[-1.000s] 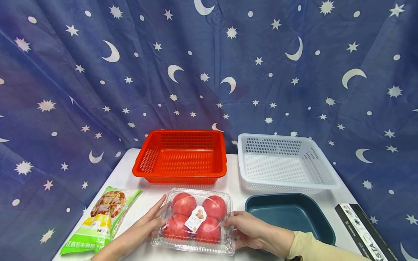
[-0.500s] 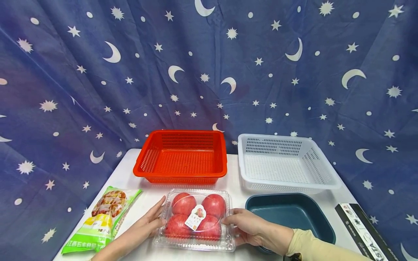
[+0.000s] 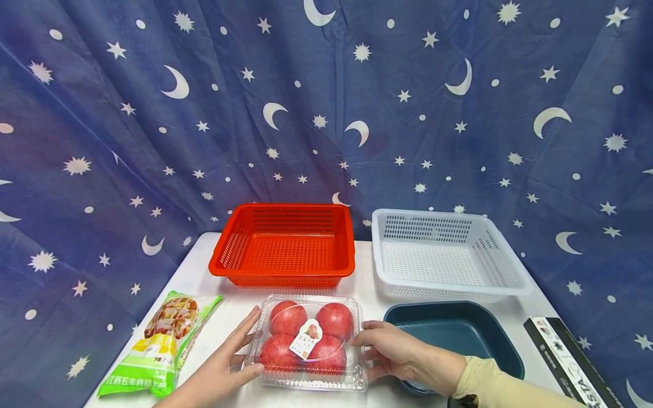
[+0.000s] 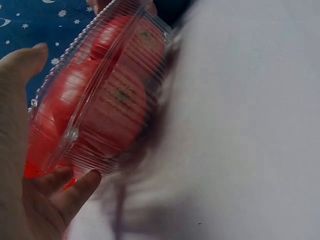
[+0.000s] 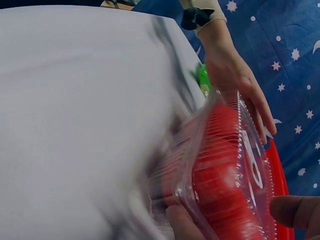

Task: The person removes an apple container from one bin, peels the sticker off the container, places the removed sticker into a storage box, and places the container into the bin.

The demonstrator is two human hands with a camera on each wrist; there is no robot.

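In the head view, a clear plastic box of red tomatoes (image 3: pixel 331 354) with a white label lies at the front of the white table. My left hand (image 3: pixel 229 357) is at the box's left side, fingers stretched along it and thumb spread toward its lower left corner. From the left wrist, that thumb (image 4: pixel 30 62) stands apart from the box, while the fingertips (image 4: pixel 85 192) are right at its lower edge. My right hand (image 3: pixel 395 354) holds the opposite side, thumb over the lid's edge and fingers lower down; its fingertips partly hide behind the box.
Behind the box stand a red basket (image 3: pixel 285 280) and a white basket (image 3: pixel 449 292). A dark teal tray (image 3: pixel 454 334) sits beside my right forearm. A green food bag (image 3: pixel 158 345) lies left, a long black-and-white carton (image 3: pixel 566 362) right. A starry curtain (image 3: pixel 326 102) hangs behind.
My left thumb has spread away from the box and dropped lower. The box has shifted slightly away and turned a little. My right hand stays at its side, moved up slightly.
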